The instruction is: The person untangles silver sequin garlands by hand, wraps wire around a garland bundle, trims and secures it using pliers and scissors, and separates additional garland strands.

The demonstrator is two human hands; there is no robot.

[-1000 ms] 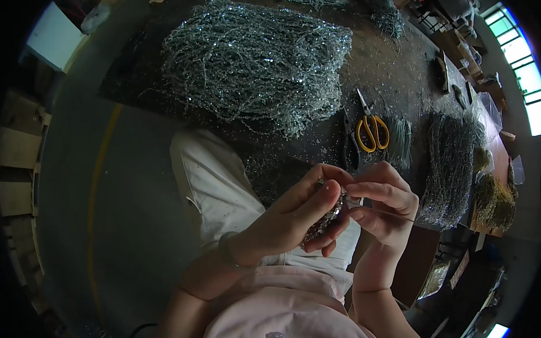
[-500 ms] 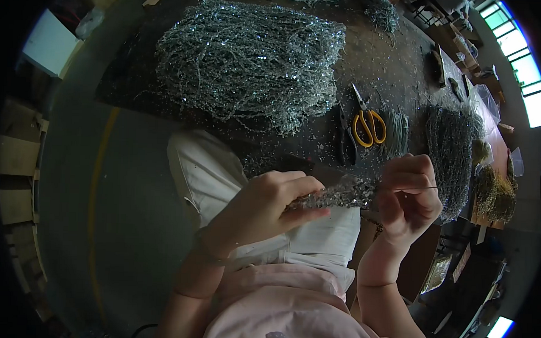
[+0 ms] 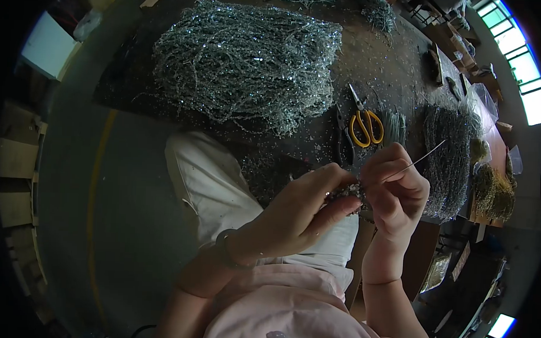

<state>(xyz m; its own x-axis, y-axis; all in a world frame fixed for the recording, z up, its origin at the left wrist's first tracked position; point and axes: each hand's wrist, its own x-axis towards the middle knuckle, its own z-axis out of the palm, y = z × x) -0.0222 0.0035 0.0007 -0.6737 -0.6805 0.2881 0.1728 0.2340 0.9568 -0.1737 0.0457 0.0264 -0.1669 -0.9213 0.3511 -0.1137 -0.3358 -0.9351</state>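
Both hands [image 3: 347, 198] pinch a glittery sprig [image 3: 345, 193], its wire [image 3: 420, 157] pointing up-right.

Pale pink top, white trousers, bare forearms, thin bracelet [image 3: 227, 251] on left wrist

tinsel heap [image 3: 250, 55], upper middle of the frame: silver-grey, glittering
scissors [image 3: 364, 121], right of centre: yellow handles, grey blades
pliers [image 3: 343, 139], beside the scissors: black
table [image 3: 399, 60], top of the frame: dark brown, speckled with silver glitter
trousers [image 3: 210, 179], centre: white
shirt [image 3: 277, 312], bottom of the frame: pale pink
floor [image 3: 74, 162], left of the frame: grey, with a yellow line
wire [image 3: 423, 155], right of centre: silver
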